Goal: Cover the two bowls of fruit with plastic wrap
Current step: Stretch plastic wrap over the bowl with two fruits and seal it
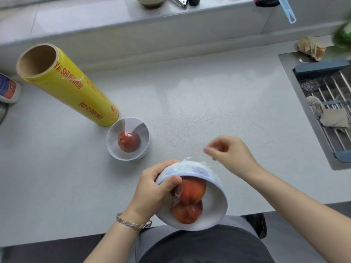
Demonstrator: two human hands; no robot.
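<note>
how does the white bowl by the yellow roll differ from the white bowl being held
The white bowl beside the yellow wrap roll sits upright on the grey counter with one red fruit; the held white bowl is tilted in the left hand, holding two. Both show plastic film.

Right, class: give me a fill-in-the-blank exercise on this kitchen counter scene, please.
1. The tilted bowl in the left hand holds ____ fruits.
2. The plastic wrap roll is coloured ____.
3. The bowl on the counter holds ____ fruit.
4. The bracelet is on the ____ wrist.

Missing words: two; yellow; one; left
</note>
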